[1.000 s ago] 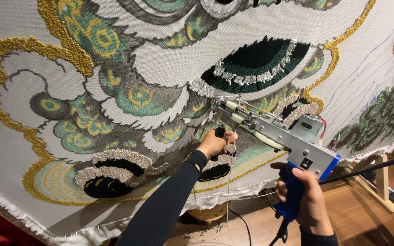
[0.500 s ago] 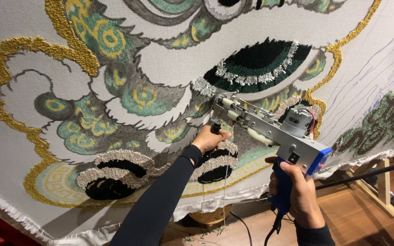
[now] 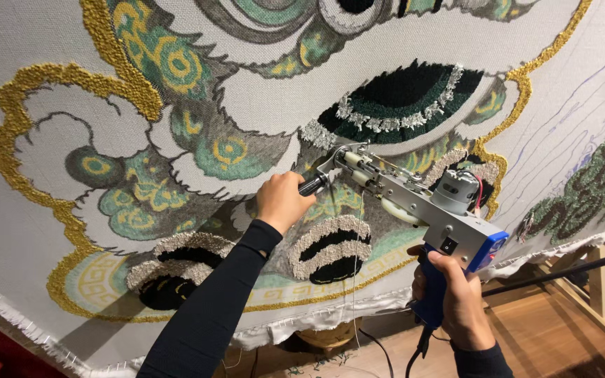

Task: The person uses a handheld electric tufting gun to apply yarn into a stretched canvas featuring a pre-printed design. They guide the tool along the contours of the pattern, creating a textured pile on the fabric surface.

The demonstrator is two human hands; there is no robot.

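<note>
**Tufting gun pressed to the stretched cloth**

The left hand (image 3: 283, 201) wraps the black front handle (image 3: 313, 185); the right hand (image 3: 453, 297) grips the blue rear grip (image 3: 430, 294). The tufting gun (image 3: 414, 199) runs lower right to upper left, its tip apparently touching the patterned cloth (image 3: 50, 175). Bare cloth lies left; the fringed hem (image 3: 302, 329) hangs below.

A stretched cloth (image 3: 50, 196) fills the view. A tufting gun (image 3: 414, 203) points into it at centre. The left hand (image 3: 283, 201) grips its front handle (image 3: 313, 185); the right hand (image 3: 453, 297) holds the rear grip below. A cord (image 3: 414, 353) hangs underneath.
</note>
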